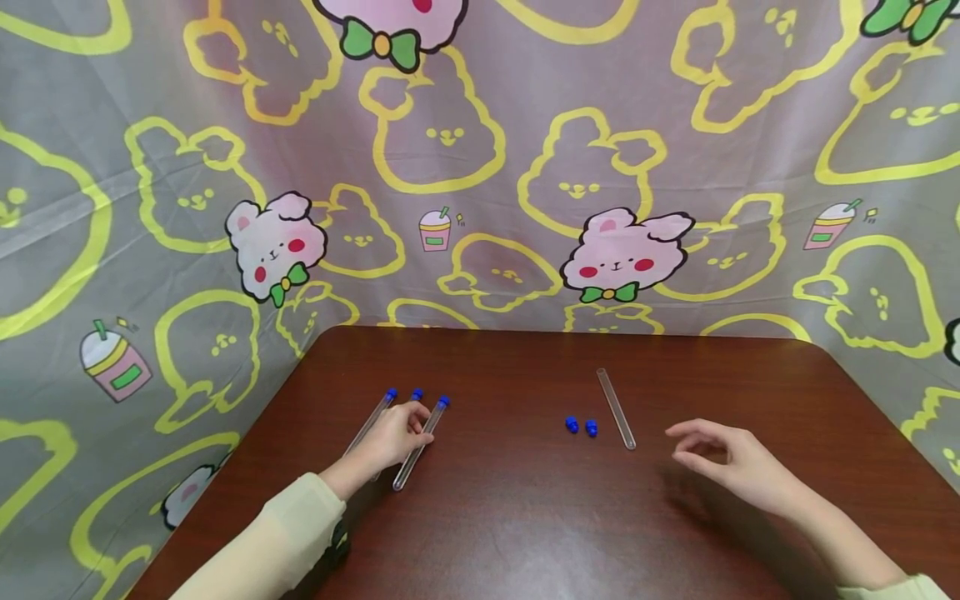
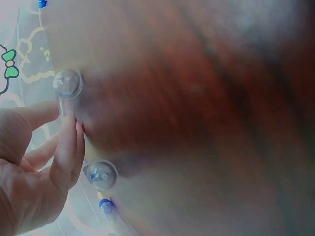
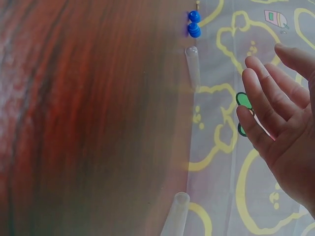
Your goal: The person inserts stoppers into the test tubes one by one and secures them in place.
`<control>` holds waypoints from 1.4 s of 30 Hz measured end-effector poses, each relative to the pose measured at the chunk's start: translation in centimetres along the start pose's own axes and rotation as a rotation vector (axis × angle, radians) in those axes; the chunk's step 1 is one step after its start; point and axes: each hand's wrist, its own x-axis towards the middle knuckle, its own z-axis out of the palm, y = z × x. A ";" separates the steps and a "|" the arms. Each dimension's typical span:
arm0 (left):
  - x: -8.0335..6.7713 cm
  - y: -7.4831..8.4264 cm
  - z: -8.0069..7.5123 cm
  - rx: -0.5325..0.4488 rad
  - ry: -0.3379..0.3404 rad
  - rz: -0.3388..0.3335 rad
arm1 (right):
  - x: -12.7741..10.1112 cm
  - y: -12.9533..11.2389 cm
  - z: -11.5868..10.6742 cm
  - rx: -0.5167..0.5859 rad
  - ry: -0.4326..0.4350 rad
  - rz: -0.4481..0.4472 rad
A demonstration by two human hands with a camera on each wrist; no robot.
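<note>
My left hand [image 1: 397, 437] is at the rightmost of several clear test tubes, the capped test tube [image 1: 408, 468], its thumb and fingers pinching the tube partway along. That tube has a blue cap [image 1: 444, 402] and slants across the table's left side. Beside it, a second blue-capped tube [image 1: 367, 435] lies to the left, and a third blue cap [image 1: 417, 393] shows with its tube mostly hidden by the hand. Hovering over the right side, my right hand [image 1: 750, 471] has relaxed, slightly bent fingers and holds nothing. Nearest to it lies an uncapped clear tube [image 1: 617, 410].
Two loose blue caps [image 1: 572, 425] sit side by side left of the uncapped tube. Another clear tube [image 3: 178, 214] shows low in the right wrist view. A patterned curtain [image 1: 480, 167] hangs behind the brown table [image 1: 510, 525] and along its sides.
</note>
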 end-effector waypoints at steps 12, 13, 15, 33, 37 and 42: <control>0.1 -0.2 0.1 -0.024 0.004 -0.007 | 0.1 0.1 0.0 0.009 -0.009 0.001; 0.1 -0.3 0.1 -0.022 0.008 0.001 | 0.2 0.1 0.1 0.009 -0.010 0.000; 0.1 -0.4 0.0 -0.015 0.018 0.020 | 0.2 0.1 0.1 0.010 -0.011 0.001; 0.4 0.3 -1.4 -0.074 0.033 0.062 | 1.6 0.2 0.4 0.008 -0.025 -0.042; 0.5 1.0 -1.5 -0.110 0.024 0.124 | 1.8 0.1 0.5 0.008 -0.022 -0.032; 0.4 2.2 -1.5 -0.121 0.023 0.172 | 2.0 0.2 0.4 -0.001 -0.030 -0.012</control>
